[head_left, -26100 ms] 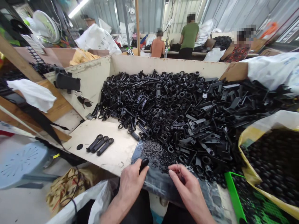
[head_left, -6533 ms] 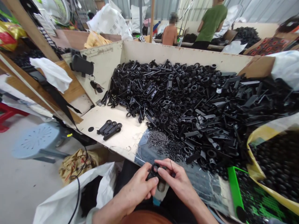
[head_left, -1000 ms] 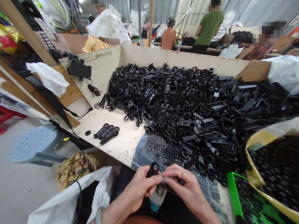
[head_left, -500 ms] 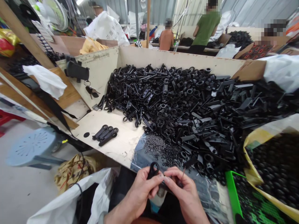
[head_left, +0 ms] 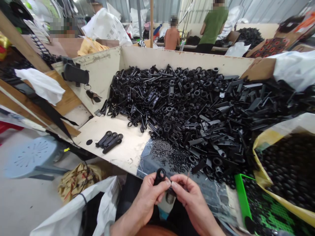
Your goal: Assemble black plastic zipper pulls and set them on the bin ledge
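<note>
- Here, both hands meet just off the near edge of the worktop, above the person's lap
- The left hand has its grip pressed together on a ring-ended part, pinching it below the ring, which stands clear above the thumb
- The right hand pinches the lower end of the same part, its thumb tip touching the left thumb; a thin pin sticks up between its fingers
- The step in hand looks like fitting a small piece into the part's lower end, though the fingertips hide the joint itself
- A next move would call for the left grip to keep the part from turning while the right works with fine fingertip pressure, mostly by feel
- A little pile of small pins lies at the near edge, just ahead of the hands; the big heap of black parts fills the middle and far side
- Three long parts lie side by side towards the left edge, a yellow bag sits at the right edge, and a green tray by the near right corner
</note>
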Action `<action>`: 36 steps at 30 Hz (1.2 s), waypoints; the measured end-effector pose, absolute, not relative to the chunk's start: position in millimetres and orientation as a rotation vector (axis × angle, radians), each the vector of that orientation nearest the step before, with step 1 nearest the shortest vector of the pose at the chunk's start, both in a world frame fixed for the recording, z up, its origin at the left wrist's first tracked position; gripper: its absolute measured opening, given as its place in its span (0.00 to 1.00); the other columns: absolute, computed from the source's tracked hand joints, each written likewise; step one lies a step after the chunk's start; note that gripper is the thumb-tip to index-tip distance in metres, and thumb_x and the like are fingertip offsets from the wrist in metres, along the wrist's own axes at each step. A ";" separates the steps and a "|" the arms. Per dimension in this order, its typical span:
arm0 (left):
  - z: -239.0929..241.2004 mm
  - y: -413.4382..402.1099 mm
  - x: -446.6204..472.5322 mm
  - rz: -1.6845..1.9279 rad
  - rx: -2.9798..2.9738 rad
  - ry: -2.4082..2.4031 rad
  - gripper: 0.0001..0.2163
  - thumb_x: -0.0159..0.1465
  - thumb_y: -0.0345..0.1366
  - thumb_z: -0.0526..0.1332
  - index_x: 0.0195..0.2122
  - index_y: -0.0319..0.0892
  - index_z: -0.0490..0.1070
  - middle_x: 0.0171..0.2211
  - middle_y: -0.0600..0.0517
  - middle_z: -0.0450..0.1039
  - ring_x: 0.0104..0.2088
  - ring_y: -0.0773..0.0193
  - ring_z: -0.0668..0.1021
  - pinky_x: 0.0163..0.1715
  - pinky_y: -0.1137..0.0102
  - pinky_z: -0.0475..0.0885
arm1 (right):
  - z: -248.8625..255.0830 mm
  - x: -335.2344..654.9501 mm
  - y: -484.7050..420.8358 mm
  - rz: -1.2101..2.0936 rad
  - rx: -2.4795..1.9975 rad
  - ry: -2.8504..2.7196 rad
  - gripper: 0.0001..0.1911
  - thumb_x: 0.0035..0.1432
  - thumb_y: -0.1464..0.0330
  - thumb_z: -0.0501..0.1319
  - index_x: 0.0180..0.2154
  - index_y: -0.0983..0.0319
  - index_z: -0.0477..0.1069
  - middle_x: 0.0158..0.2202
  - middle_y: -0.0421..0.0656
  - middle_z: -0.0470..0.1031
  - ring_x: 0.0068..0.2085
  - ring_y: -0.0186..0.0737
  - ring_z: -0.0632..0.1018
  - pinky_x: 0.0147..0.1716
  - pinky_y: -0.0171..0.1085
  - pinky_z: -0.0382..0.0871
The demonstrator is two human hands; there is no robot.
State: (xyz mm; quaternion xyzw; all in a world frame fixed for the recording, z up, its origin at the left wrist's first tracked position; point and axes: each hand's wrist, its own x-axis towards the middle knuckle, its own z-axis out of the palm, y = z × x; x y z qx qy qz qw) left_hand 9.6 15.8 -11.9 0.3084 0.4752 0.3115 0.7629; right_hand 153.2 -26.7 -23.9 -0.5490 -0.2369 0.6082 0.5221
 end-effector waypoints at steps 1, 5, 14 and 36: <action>-11.7 16.2 9.5 0.673 0.683 1.041 0.15 0.53 0.44 0.72 0.28 0.40 0.70 0.15 0.64 0.56 0.16 0.76 0.53 0.17 0.74 0.45 | -23.7 154.0 -26.4 1.474 -1.317 -0.557 0.20 0.44 0.52 0.78 0.32 0.60 0.82 0.27 0.40 0.75 0.25 0.30 0.64 0.22 0.28 0.56; -10.8 17.6 9.4 0.655 0.723 1.059 0.15 0.54 0.45 0.72 0.28 0.40 0.71 0.14 0.63 0.56 0.16 0.75 0.54 0.17 0.74 0.44 | -24.0 156.1 -26.1 1.505 -1.325 -0.532 0.20 0.43 0.53 0.78 0.33 0.60 0.82 0.25 0.37 0.71 0.22 0.27 0.58 0.19 0.28 0.49; -14.0 14.4 6.8 0.689 0.679 0.981 0.20 0.53 0.50 0.74 0.28 0.41 0.68 0.16 0.65 0.53 0.16 0.77 0.51 0.17 0.74 0.44 | -29.4 161.9 -27.2 1.134 -1.409 -1.000 0.16 0.55 0.54 0.71 0.31 0.60 0.82 0.28 0.42 0.76 0.28 0.37 0.72 0.28 0.35 0.66; -7.5 7.1 19.8 0.591 0.306 0.943 0.20 0.48 0.46 0.76 0.26 0.44 0.65 0.10 0.65 0.56 0.14 0.77 0.52 0.18 0.74 0.45 | -25.1 158.8 -35.4 0.784 -1.488 -1.258 0.09 0.61 0.61 0.66 0.34 0.58 0.81 0.29 0.41 0.76 0.21 0.33 0.67 0.19 0.32 0.62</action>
